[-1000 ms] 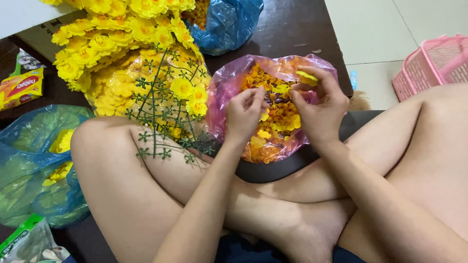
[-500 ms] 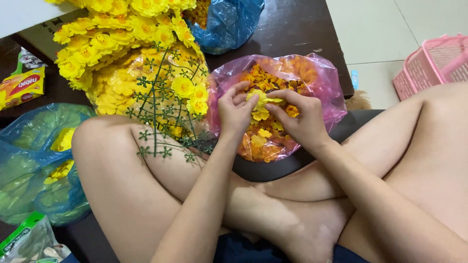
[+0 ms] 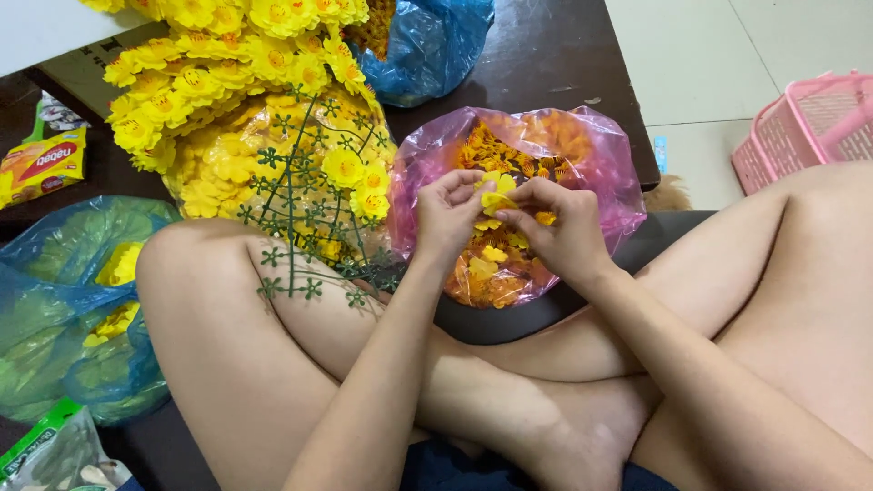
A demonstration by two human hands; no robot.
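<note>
Head view: the person is seen seated cross-legged, both forearms stretched forward over the knees toward a pink plastic bag [image 3: 600, 173] that lies open on the dark table [image 3: 546, 55] edge and is filled with loose yellow and orange petals. A large bunch of yellow artificial flowers [image 3: 236, 100] on green stems is spread to the left of the bag, touching the left knee, and a blue bag [image 3: 427, 45] is set behind it; a second blue-green bag [image 3: 64, 309] is laid beside the left thigh, and a pink basket [image 3: 800, 127] is placed on the tiled floor at the far right. The left hand [image 3: 447, 216] is raised over the bag's mouth, wrist bent, its fingers curled and pinched shut on a small yellow petal [image 3: 496, 200]. The right hand [image 3: 559, 227] is brought against it from the other side, thumb and fingertips likewise closed on the same petal, so that the two hands are joined above the bag. Compared with half a second ago, the hands are held in nearly the same place, the petal between them being turned only slightly.
</note>
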